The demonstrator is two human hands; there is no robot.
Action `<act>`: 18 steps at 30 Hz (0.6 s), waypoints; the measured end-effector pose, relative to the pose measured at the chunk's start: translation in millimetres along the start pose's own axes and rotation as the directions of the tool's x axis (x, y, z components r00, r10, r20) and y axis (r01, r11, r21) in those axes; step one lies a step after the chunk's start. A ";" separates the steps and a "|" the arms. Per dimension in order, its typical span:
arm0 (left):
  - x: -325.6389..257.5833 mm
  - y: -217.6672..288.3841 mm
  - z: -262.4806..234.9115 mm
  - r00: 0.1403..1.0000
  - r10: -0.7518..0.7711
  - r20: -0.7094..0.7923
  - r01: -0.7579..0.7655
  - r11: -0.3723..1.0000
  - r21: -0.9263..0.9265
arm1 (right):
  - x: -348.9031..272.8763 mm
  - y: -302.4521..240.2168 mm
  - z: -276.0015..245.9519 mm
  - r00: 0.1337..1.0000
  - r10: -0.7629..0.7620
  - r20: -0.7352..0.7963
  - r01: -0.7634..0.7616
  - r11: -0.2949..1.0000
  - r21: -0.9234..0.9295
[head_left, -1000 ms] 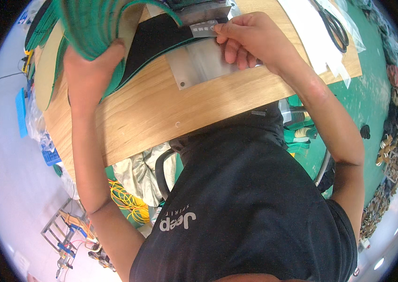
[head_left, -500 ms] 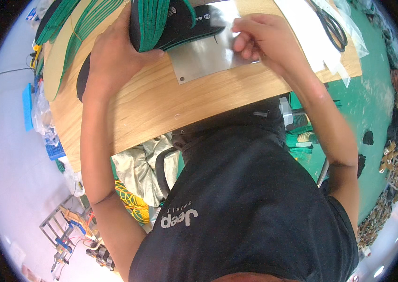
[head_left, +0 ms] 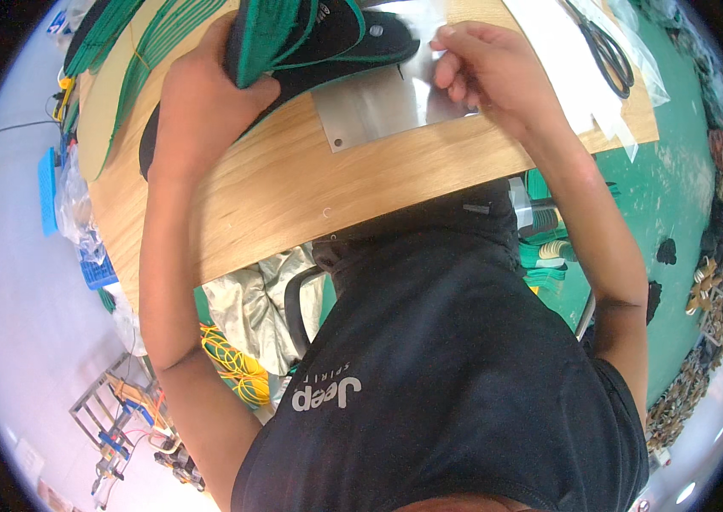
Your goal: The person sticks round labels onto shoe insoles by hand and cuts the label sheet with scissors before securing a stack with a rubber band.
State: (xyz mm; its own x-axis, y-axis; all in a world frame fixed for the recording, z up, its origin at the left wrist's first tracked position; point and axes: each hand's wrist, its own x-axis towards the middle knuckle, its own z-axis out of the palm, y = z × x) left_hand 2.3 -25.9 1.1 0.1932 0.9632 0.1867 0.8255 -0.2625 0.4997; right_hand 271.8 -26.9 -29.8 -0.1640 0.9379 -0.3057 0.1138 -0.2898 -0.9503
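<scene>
My left hand [head_left: 208, 102] is closed around a bundle of insoles [head_left: 261, 38], black with green undersides, held on edge near the table's far side. Several of them fan apart toward the right, and a small round pale mark shows on one black face. Beneath the bundle, a black insole [head_left: 297, 83] reaches from my left wrist toward the shiny metal plate [head_left: 365, 115]. Over that plate, just right of the insole tips, is my right hand [head_left: 502, 81]. Its thumb and forefinger are pinched together and the other fingers curl in; anything between them is too small to make out.
More green-edged insoles [head_left: 144, 64] are stacked at the far left of the wooden table [head_left: 284, 192]. White sheets [head_left: 549, 51] and black-handled scissors [head_left: 607, 55] lie at the right, with clear plastic at that edge. Yellow cord [head_left: 238, 371] hangs below the table's left side.
The bundle in my left hand has tilted left and its insoles have spread further apart. My right hand has shifted slightly right, still pinched.
</scene>
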 end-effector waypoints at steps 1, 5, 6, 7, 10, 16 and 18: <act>-2.5 -6.6 -1.9 0.998 0.015 -0.056 -0.018 0.998 -0.052 | 0.4 -4.0 6.7 1.000 0.005 0.031 -0.002 0.994 -0.105; -7.7 -24.2 -10.1 0.977 -0.089 -0.194 0.051 0.980 -0.191 | 2.2 -14.8 22.0 0.991 0.044 0.123 0.003 0.933 -0.359; -7.3 -31.7 -11.7 0.968 -0.066 -0.243 0.015 0.978 -0.208 | 2.2 -17.7 23.7 0.989 0.074 0.129 -0.017 0.920 -0.392; -5.6 -40.6 -12.4 0.956 -0.045 -0.291 -0.022 0.974 -0.224 | 3.4 -18.8 24.0 0.988 0.097 0.121 -0.040 0.915 -0.401; -7.3 -48.3 -15.6 0.938 -0.031 -0.346 -0.053 0.972 -0.231 | 10.1 -23.4 21.0 0.970 0.203 0.135 -0.138 0.912 -0.385; -4.6 -52.4 -12.5 0.926 -0.025 -0.377 -0.100 0.946 -0.309 | 17.4 -23.7 22.1 0.962 0.266 0.064 -0.229 0.910 -0.346; -6.7 -54.4 -11.5 0.925 -0.052 -0.376 -0.088 0.935 -0.344 | 12.2 -30.3 23.9 0.969 0.242 0.054 -0.208 0.911 -0.355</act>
State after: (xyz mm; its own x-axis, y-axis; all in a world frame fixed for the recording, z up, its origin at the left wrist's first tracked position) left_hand -50.0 -18.7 -17.6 -0.0633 0.8830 0.4651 0.5725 -0.3495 0.7416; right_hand 242.9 -11.2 -6.1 -0.1840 0.8280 -0.5297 0.4856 -0.3919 -0.7814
